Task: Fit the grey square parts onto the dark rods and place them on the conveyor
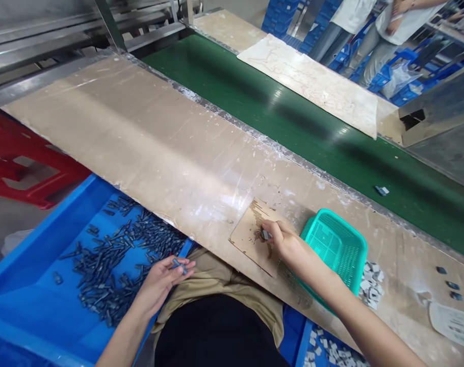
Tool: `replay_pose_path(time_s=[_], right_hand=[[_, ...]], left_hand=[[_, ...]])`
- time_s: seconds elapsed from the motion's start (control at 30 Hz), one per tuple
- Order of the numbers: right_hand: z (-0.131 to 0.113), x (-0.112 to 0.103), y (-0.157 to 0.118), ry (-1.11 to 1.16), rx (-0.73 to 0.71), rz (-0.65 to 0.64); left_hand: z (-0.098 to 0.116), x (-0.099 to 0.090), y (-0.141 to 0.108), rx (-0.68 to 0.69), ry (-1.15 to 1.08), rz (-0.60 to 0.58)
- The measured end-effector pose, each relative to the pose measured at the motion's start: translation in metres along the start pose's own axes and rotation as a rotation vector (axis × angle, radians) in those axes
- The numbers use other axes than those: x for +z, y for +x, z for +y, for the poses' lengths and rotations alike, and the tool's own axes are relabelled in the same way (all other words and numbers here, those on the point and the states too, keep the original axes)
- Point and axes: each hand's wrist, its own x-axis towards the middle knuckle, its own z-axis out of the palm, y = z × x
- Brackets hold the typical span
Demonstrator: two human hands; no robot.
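Over the right edge of a blue bin (36,239) full of small dark blue parts (105,270), my left hand (166,278) holds one dark blue part (178,265) in its fingers. My right hand (281,237) pinches a small dark piece with a light face (265,234) over a thin brown board (247,229). Brown smears mark the board under that piece. Just right of my right hand stands a green basket (356,237).
Light-coloured pieces (370,285) lie beside the basket, more in a lower bin (304,344). Beyond the worktable (140,132) runs a green belt (232,86) with one piece (381,190) on it. Two people (346,20) stand behind. A red stool (36,163) is at left.
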Motion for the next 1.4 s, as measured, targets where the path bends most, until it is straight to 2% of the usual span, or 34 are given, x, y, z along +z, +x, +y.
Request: replay_pose_path(time_s=[0.2, 0.33, 0.5, 0.6, 0.67, 0.83, 1.0, 1.23, 1.4], right_hand=[[-0.004, -0.006, 0.002, 0.026, 0.031, -0.039], [-0.011, -0.024, -0.006, 0.138, 0.076, 0.063], [-0.031, -0.041, -0.029, 0.322, 0.088, 0.255], [-0.041, -0.044, -0.042, 0.390, 0.058, 0.283], [-0.045, -0.044, -0.048, 0.365, 0.023, 0.292], [-0.051, -0.047, -0.054, 0.255, -0.016, 0.278], [-0.052, -0.050, -0.058, 0.239, -0.021, 0.229], [-0.053, -0.047, -0.060, 0.170, -0.033, 0.273], [-0.050, -0.045, -0.058, 0.176, -0.053, 0.283]], left_hand=[[-0.003, 0.023, -0.008, -0.095, -0.025, -0.011], [0.002, 0.052, -0.013, -0.154, -0.137, -0.150], [0.008, 0.106, -0.012, -0.273, -0.314, -0.373], [0.009, 0.133, -0.012, -0.330, -0.340, -0.464], [0.008, 0.144, -0.014, -0.363, -0.336, -0.509], [0.008, 0.154, -0.019, -0.375, -0.347, -0.601], [0.009, 0.158, -0.022, -0.299, -0.270, -0.570], [0.015, 0.163, -0.029, -0.145, -0.138, -0.513], [0.017, 0.162, -0.027, -0.152, -0.092, -0.562]])
